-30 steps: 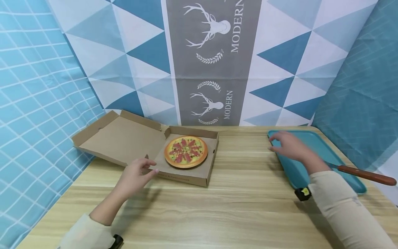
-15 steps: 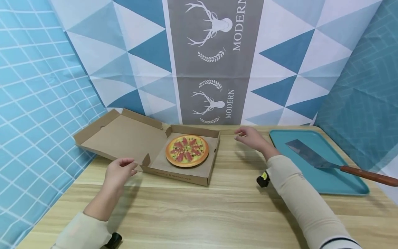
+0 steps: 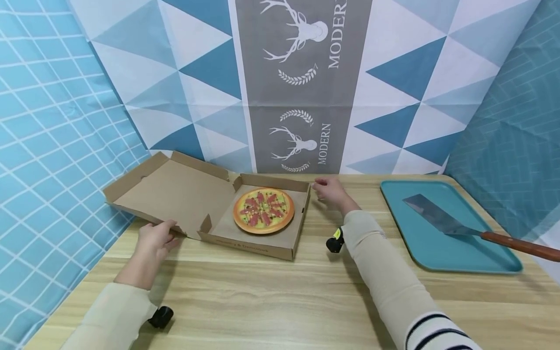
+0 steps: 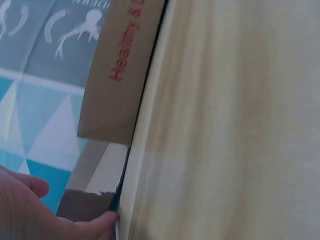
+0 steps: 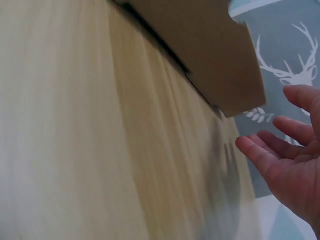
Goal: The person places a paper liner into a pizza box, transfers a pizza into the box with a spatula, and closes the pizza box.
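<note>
A cardboard pizza box [image 3: 262,248] lies opened on the table, its lid [image 3: 175,194] folded out to the left. Inside the base sits a round pizza [image 3: 264,211] with red slices on top. My left hand [image 3: 153,243] is at the lid's near edge; in the left wrist view one digit [image 4: 97,226] reaches the lid's lower edge while another is held apart above. My right hand [image 3: 331,193] hovers by the base's back right corner. In the right wrist view its fingers [image 5: 257,152] are spread and relaxed, a small gap from the cardboard wall [image 5: 215,55].
On the right of the wooden table [image 3: 262,301] lies a blue tray [image 3: 468,260]. A metal turner [image 3: 437,216] with a wooden handle rests across it, the handle jutting past the tray's right edge. Patterned cloth walls [image 3: 302,87] stand behind and at both sides.
My right hand has travelled left from over the tray to the box's right side, uncovering the turner. My left hand has shifted left and slightly down along the box front to the lid's edge.
</note>
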`<state>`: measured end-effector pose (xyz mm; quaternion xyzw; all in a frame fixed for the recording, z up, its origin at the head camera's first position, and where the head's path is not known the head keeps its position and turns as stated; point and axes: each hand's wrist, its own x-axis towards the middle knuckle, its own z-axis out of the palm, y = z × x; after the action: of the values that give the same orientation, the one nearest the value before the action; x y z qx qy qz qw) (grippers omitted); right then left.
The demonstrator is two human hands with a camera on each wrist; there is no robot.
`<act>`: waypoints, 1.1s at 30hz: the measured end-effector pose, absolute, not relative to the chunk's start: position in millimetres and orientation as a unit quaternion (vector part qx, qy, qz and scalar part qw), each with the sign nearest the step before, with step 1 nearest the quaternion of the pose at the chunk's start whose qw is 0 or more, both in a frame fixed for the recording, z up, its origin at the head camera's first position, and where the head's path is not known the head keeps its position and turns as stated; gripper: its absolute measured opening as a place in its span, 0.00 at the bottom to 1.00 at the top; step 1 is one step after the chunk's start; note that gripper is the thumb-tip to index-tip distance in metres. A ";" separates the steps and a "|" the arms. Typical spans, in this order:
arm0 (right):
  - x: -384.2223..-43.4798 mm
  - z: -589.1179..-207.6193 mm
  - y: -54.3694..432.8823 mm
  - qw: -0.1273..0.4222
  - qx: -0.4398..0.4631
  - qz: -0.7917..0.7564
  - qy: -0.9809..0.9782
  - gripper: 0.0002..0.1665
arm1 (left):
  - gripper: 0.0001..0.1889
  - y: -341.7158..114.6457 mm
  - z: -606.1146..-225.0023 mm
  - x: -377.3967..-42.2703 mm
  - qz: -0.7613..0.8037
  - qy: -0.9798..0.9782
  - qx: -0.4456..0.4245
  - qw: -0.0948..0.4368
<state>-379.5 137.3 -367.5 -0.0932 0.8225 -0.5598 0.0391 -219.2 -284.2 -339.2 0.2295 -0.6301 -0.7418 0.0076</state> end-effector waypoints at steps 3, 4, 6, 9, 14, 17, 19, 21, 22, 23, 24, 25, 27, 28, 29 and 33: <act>-380.6 -371.1 129.5 0.046 -0.087 -0.580 0.808 0.27 | 0.44 -287.6 -339.0 -223.1 -0.766 -0.601 0.229 -0.005; -380.9 -371.9 127.5 0.047 -0.087 -0.587 0.803 0.26 | 0.42 -288.4 -339.2 -224.1 -0.772 -0.592 0.230 -0.009; -381.4 -372.8 124.5 0.045 -0.090 -0.594 0.798 0.24 | 0.36 -290.2 -339.4 -225.1 -0.783 -0.578 0.231 -0.014; -381.1 -373.0 123.1 0.038 -0.096 -0.591 0.800 0.23 | 0.19 -292.5 -339.9 -226.4 -0.793 -0.564 0.232 -0.014; -379.7 -373.6 126.2 0.038 -0.115 -0.559 0.820 0.22 | 0.07 -292.2 -340.7 -227.5 -0.796 -0.566 0.216 -0.017; -378.4 -374.6 130.7 0.024 -0.135 -0.518 0.844 0.21 | 0.08 -290.6 -341.2 -229.2 -0.790 -0.575 0.211 -0.017; -376.8 -375.0 134.2 0.009 -0.147 -0.487 0.861 0.19 | 0.08 -290.0 -341.3 -230.7 -0.787 -0.579 0.212 -0.014; -374.4 -374.5 137.1 -0.001 -0.154 -0.462 0.873 0.18 | 0.07 -290.1 -341.5 -231.8 -0.783 -0.583 0.216 -0.011; -373.2 -374.1 138.2 -0.004 -0.158 -0.454 0.877 0.18 | 0.07 -290.3 -341.7 -232.1 -0.780 -0.586 0.217 -0.010; -371.6 -373.4 139.1 -0.005 -0.160 -0.449 0.879 0.17 | 0.07 -290.3 -341.8 -232.1 -0.778 -0.590 0.218 -0.009; -370.3 -372.6 139.8 -0.007 -0.164 -0.443 0.881 0.17 | 0.07 -290.4 -342.0 -232.0 -0.774 -0.594 0.218 -0.008; -369.2 -371.8 140.4 -0.006 -0.166 -0.441 0.882 0.17 | 0.06 -290.4 -342.2 -231.8 -0.771 -0.598 0.217 -0.006; -367.5 -370.9 141.2 -0.005 -0.172 -0.439 0.882 0.16 | 0.06 -290.3 -342.4 -231.0 -0.767 -0.604 0.217 -0.002; -366.9 -370.6 141.7 -0.005 -0.175 -0.436 0.883 0.16 | 0.06 -290.2 -342.3 -230.3 -0.767 -0.605 0.216 0.000; -366.4 -370.6 142.4 -0.005 -0.178 -0.433 0.883 0.16 | 0.06 -290.2 -342.3 -229.6 -0.767 -0.605 0.215 0.000; -363.3 -369.7 144.7 -0.001 -0.200 -0.415 0.888 0.14 | 0.07 -293.3 -343.3 -226.3 -0.768 -0.605 0.211 -0.006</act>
<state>-363.3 144.7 -369.7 -0.2002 0.8876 -0.4149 -0.0011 -226.3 -293.3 -343.3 0.2115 -0.6045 -0.7680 -0.0060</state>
